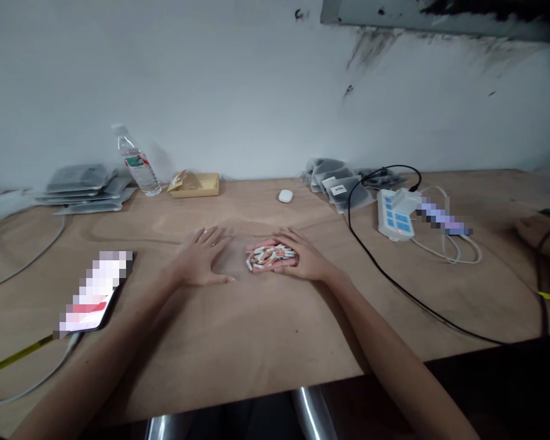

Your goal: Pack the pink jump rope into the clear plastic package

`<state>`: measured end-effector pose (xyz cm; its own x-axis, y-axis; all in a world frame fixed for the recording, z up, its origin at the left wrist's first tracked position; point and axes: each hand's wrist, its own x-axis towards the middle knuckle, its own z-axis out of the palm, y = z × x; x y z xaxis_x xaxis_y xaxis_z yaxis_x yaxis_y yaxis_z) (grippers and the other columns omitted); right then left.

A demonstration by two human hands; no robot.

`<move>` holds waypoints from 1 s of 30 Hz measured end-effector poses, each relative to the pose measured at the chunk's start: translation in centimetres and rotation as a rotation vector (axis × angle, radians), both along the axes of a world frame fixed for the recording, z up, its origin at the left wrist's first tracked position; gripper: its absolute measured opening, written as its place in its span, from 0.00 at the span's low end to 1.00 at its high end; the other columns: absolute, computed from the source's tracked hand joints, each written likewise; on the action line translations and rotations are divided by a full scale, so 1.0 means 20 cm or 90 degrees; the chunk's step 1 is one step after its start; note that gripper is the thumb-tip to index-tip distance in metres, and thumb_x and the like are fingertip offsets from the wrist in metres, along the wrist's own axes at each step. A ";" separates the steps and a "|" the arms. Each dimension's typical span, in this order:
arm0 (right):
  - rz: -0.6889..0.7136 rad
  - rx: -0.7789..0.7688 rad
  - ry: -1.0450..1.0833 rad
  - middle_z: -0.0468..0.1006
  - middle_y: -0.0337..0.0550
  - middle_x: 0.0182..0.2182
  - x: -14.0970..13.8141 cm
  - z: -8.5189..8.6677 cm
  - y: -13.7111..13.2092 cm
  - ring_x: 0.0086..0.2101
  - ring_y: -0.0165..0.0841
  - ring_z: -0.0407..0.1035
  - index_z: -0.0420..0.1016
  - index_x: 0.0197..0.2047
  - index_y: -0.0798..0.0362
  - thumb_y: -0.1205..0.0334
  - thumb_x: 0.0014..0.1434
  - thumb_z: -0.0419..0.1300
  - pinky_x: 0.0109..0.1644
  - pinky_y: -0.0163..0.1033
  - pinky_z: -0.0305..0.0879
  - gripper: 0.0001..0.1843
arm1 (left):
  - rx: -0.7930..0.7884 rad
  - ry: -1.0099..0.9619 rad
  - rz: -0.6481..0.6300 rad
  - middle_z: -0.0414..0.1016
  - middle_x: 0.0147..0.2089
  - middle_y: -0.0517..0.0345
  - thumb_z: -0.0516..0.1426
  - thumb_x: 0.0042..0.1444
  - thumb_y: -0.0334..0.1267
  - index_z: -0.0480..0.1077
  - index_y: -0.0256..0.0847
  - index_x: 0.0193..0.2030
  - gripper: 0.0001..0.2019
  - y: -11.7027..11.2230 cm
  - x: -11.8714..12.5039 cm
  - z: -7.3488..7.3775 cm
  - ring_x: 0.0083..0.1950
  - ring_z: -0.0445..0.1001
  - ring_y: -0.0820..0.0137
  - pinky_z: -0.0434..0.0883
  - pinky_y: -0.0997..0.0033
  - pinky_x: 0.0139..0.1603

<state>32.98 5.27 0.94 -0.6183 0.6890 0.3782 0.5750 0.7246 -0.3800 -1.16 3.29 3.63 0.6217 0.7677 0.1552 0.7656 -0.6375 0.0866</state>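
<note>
In the middle of the table, a heap of small white and orange cylinders [271, 255] lies in a shallow pink holder [257, 269] whose kind I cannot make out. My right hand [305, 256] curves around its right side, fingers behind and thumb in front. To the left, my left hand [201, 258] rests on the wood with fingers and thumb spread, apart from the heap and holding nothing. A faint, clear, smeared patch [236, 260] shows between that hand and the holder; what it is stays unclear.
A lit phone [94, 296] lies at left. Behind stand a water bottle [138, 164], a yellow open box [197, 185] and a white case [285, 195]. Grey packets [80, 186] flank them. A power strip [395, 214], cables and another person's hand [538, 232] are at right.
</note>
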 end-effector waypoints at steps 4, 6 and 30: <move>-0.049 -0.002 -0.004 0.67 0.55 0.65 -0.01 -0.01 -0.01 0.68 0.55 0.54 0.67 0.67 0.48 0.37 0.57 0.67 0.69 0.66 0.54 0.41 | 0.023 0.024 0.069 0.58 0.72 0.37 0.55 0.50 0.74 0.54 0.41 0.74 0.53 -0.02 0.06 -0.02 0.73 0.54 0.42 0.47 0.38 0.72; -0.056 0.004 -0.009 0.68 0.54 0.65 -0.02 0.00 -0.01 0.67 0.54 0.55 0.67 0.67 0.47 0.38 0.59 0.65 0.70 0.66 0.53 0.38 | 0.043 0.017 0.105 0.61 0.70 0.35 0.54 0.52 0.74 0.57 0.38 0.73 0.51 -0.02 0.09 -0.02 0.70 0.58 0.43 0.49 0.39 0.71; -0.126 0.012 0.051 0.74 0.54 0.57 -0.19 -0.01 -0.09 0.61 0.53 0.64 0.67 0.63 0.50 0.45 0.59 0.66 0.70 0.65 0.52 0.33 | 0.034 0.003 0.125 0.55 0.74 0.36 0.50 0.52 0.77 0.52 0.40 0.75 0.53 -0.04 0.11 -0.06 0.74 0.52 0.41 0.45 0.37 0.72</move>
<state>29.14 3.48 0.76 -0.4386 0.7864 0.4350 0.6752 0.6078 -0.4180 1.06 2.49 2.39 0.4614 0.8651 0.1967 0.8761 -0.4793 0.0531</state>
